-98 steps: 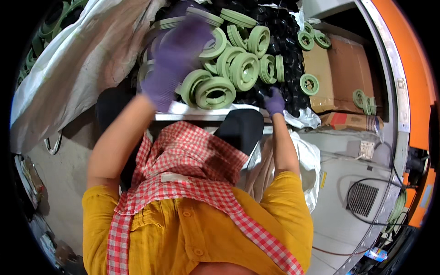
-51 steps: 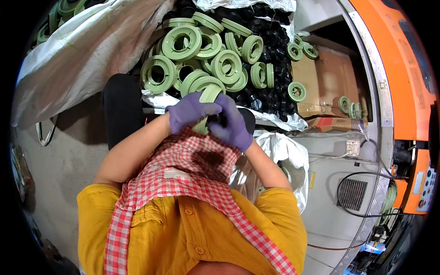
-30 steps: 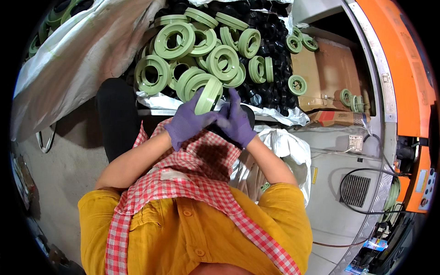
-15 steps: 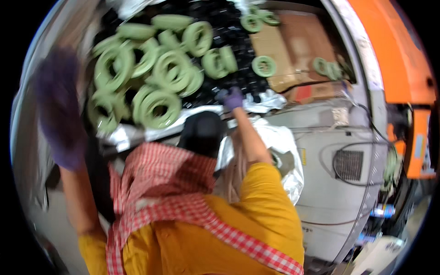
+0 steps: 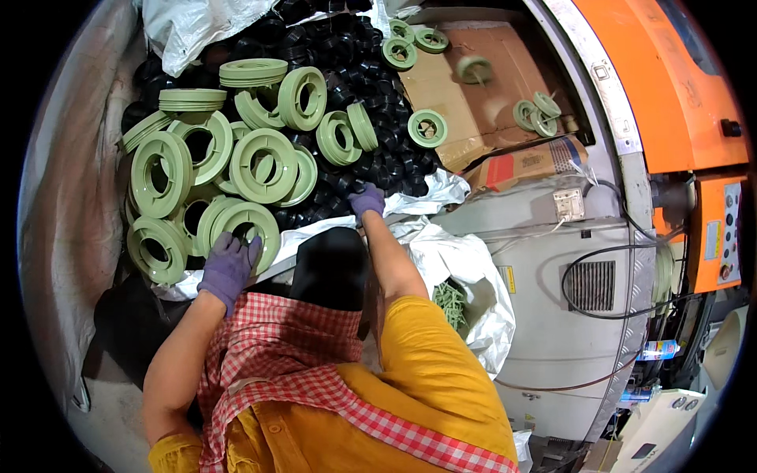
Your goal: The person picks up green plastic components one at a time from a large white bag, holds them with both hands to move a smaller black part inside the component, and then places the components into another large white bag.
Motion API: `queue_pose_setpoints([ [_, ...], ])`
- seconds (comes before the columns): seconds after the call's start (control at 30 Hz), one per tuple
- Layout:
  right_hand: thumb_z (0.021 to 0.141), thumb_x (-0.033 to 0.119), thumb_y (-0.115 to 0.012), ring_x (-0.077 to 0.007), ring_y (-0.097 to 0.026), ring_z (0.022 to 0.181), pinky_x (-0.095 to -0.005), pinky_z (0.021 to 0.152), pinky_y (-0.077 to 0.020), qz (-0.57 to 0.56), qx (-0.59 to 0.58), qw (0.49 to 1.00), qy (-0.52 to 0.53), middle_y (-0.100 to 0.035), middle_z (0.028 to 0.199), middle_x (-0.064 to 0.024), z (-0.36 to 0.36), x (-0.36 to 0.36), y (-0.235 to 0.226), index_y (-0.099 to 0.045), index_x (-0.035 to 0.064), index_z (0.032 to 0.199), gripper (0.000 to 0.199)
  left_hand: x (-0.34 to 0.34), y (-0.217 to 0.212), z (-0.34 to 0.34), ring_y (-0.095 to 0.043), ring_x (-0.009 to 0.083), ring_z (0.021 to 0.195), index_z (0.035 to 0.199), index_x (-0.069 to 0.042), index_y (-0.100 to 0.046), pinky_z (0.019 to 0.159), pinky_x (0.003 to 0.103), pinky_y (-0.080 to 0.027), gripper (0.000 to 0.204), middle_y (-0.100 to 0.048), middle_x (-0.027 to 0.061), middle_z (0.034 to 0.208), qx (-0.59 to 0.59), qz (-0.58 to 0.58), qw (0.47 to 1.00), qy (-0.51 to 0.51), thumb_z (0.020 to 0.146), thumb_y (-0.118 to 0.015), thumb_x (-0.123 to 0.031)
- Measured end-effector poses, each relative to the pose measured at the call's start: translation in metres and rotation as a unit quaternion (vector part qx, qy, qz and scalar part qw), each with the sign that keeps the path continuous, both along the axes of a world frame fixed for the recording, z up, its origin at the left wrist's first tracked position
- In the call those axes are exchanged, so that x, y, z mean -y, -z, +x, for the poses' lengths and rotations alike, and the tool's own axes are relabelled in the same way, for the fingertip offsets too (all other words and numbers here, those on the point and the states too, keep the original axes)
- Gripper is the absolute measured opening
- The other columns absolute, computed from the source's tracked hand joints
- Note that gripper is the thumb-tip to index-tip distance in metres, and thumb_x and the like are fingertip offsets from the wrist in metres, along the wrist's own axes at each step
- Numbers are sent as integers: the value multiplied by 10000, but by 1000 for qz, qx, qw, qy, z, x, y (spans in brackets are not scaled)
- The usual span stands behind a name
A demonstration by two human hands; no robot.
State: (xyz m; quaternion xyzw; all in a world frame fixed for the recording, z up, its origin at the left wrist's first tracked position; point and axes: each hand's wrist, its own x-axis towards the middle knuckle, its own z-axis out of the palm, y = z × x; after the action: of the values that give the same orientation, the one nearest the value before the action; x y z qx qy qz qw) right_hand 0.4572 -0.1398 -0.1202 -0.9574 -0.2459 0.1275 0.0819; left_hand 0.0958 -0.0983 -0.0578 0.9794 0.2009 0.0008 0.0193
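Both my hands wear purple gloves. My left hand (image 5: pixel 229 266) rests on the lower edge of a pale green plastic ring (image 5: pixel 246 225) at the front of a heap of such rings (image 5: pixel 260 158); whether its fingers grip the ring is not clear. My right hand (image 5: pixel 367 200) reaches into a pile of small black round parts (image 5: pixel 378 162) behind the rings, its fingers curled down among them. A black round object (image 5: pixel 331 268) sits in front of my chest, between my arms.
A white plastic sheet (image 5: pixel 441 193) lines the front of the pile. Flattened cardboard (image 5: pixel 481 94) with several green rings lies at the right. A white sack (image 5: pixel 465 292) holds small green pieces. An orange and grey machine (image 5: pixel 678 142) stands to the right.
Earlier both hands held one green ring together near my chest. My left hand then swung far left and has come back to the front ring; my right hand went into the black parts.
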Motion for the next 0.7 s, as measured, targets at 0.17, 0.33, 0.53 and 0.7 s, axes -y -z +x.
queue_pose_setpoints([
  [0.17,798,87,-560,-294,-571,972,-376,853,-447,388,-14,920,-63,-560,1038,-161,-43,16,-52,-539,8,1070,284,26,-57,-14,-582,237,891,1287,-24,-434,902,403,-408,759,-611,104,946,262,-154,940,-156,619,-755,-188],
  [0.33,833,26,-508,-304,-569,898,-363,821,-445,487,-75,794,-356,-575,954,-164,-166,34,-139,-554,27,1052,223,54,-106,-7,-560,119,834,1154,-3,-507,746,262,-474,422,-583,43,998,495,-663,508,-240,769,-634,-119],
  [0.53,893,276,-543,-230,-556,985,-308,854,-437,404,-406,746,-340,-579,1069,-136,-228,44,-141,-480,8,1219,427,84,-99,-18,-576,129,911,1251,-1,-457,774,276,-486,535,-594,71,1070,532,-584,551,-267,767,-665,-96],
  [0.7,745,141,-699,-202,-561,931,-325,798,-471,349,-579,675,-295,-551,1067,-97,-238,74,-155,-470,16,1188,514,74,-112,-43,-590,137,839,1202,0,-500,722,277,-489,475,-616,69,961,396,-632,611,-265,791,-630,-200],
])
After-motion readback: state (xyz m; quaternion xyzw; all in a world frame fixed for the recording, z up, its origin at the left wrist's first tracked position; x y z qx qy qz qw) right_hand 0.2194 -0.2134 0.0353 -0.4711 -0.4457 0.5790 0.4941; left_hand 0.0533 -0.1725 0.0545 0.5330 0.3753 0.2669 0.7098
